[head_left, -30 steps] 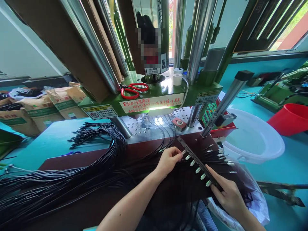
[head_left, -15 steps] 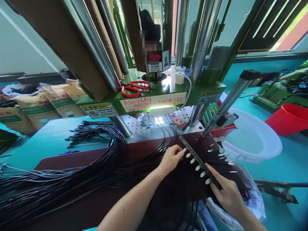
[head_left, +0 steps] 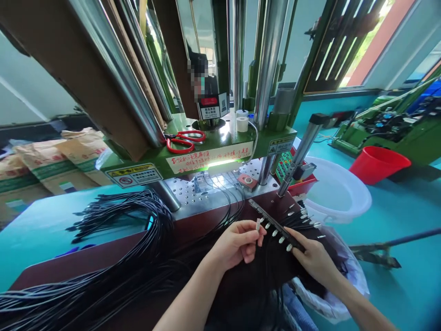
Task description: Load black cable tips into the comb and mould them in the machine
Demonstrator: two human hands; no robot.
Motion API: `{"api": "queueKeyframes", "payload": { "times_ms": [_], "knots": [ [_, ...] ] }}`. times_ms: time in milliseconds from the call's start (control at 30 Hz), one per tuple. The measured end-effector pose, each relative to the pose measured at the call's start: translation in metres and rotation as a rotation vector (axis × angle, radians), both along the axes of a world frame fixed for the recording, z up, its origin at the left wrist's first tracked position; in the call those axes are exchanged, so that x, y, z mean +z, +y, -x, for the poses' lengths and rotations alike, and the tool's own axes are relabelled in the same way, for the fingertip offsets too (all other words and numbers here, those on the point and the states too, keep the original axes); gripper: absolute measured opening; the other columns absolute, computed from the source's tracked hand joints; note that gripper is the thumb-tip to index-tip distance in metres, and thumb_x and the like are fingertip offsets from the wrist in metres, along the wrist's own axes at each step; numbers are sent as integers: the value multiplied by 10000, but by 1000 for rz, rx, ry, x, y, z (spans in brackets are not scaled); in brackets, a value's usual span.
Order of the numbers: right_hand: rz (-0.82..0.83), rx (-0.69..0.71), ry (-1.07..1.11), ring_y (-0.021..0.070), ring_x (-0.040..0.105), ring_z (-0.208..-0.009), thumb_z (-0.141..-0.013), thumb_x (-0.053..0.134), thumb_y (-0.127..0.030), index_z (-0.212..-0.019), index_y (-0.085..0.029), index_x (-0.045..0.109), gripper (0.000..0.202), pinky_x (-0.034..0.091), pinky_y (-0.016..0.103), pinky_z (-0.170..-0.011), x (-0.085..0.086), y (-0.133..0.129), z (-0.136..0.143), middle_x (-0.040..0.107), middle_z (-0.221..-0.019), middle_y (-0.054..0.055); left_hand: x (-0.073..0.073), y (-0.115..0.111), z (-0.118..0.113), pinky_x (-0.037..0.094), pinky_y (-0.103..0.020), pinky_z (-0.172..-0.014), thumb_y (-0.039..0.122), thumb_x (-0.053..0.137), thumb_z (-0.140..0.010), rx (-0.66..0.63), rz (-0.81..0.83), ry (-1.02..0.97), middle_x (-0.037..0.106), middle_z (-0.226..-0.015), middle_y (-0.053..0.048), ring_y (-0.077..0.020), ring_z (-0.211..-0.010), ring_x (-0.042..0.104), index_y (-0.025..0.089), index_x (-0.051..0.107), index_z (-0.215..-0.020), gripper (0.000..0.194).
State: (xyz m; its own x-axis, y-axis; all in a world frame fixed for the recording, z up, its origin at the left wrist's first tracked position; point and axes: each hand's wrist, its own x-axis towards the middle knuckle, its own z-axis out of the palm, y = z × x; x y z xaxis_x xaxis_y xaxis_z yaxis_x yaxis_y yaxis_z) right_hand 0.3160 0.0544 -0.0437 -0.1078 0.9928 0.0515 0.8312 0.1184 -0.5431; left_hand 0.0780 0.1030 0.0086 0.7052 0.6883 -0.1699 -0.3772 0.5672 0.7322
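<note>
We are holding a small metal-tipped plug point(head_left: 258, 224) pinched between the thumb and forefinger of our left hand point(head_left: 237, 242), its short body standing nearly upright, tip up. It is sitting just beside the near-left face of the long black fixture bar point(head_left: 275, 225), close to the bar's far end, and not yet touching it as far as we can tell. The bar's long axis is running from far-left to near-right, with a row of seated plugs point(head_left: 280, 240) sticking out of its left face. Our right hand point(head_left: 312, 259) is closing around the bar's near end, fingers clamped on it and steadying it. So the left hand is the nearer one to the open end of the row, and the plug is lying to the left of the bar, crosswise to its length.

Behind the bar, black cables point(head_left: 227, 202) are running back under the green press point(head_left: 193, 151). Left of the bar, a thick cable bundle point(head_left: 103, 276) is sprawling over the dark board. Right of the bar, a white basin point(head_left: 336, 193) and a red bucket point(head_left: 377, 163) are sitting on the teal table point(head_left: 396, 216). Red scissors point(head_left: 182, 140) are lying on the press.
</note>
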Motion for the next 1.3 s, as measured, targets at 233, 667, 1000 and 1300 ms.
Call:
{"api": "queueKeyframes", "payload": {
  "times_ms": [233,667,1000,1300],
  "knots": [
    [-141,106,-504,274,565,-891,-735,463,-169,-975,-157,602,277,447,429,-745,42,-2,11,581,-985,113,-4,-11,-18,321,-158,-325,208,736,-563,292,-11,30,505,-571,18,-22,-362,362,116,425,-637,332],
    [-82,124,377,109,563,-691,-795,509,-220,-853,-147,625,149,430,216,-628,82,15,68,622,-762,13,-16,-13,-23,308,-169,-315,291,709,-582,297,-231,245,435,-451,50,-44,-325,367,111,462,-629,309],
    [-169,58,290,84,524,-571,-781,500,-215,-769,-152,601,119,405,193,-543,64,20,70,596,-671,-8,-23,-14,-28,270,-170,-291,300,680,-585,332,-255,329,431,-465,54,-49,-305,368,119,457,-629,291],
    [-442,10,182,74,464,-498,-725,496,-134,-636,-155,498,92,374,182,-482,54,21,79,506,-565,-20,-28,-11,-31,238,-171,-286,311,650,-618,459,-233,406,419,-482,58,-44,-300,353,128,443,-631,276]
  ]
}}
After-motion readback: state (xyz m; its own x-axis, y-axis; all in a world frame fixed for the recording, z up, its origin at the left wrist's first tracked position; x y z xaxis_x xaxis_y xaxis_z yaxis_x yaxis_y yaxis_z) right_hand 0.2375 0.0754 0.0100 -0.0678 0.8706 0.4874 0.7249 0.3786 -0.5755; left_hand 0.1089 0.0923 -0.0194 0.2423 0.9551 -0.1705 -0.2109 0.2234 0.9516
